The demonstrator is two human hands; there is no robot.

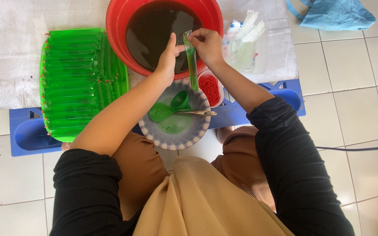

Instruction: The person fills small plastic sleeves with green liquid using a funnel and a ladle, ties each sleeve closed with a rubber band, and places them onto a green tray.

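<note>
Both hands pinch the top of a long green tube bag [192,61], held upright over the bowl [154,131]: left hand [168,59], right hand [207,44], fingers clamped on it. Looks like the sealing step; next it needs a band from the red pile [209,89].

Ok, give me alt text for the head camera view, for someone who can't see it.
Both hands, left hand and right hand, pinch the top of a long thin plastic tube of green liquid above a grey patterned bowl holding a green funnel. Behind sits a red basin of dark liquid; filled green tubes lie stacked at left.
</note>
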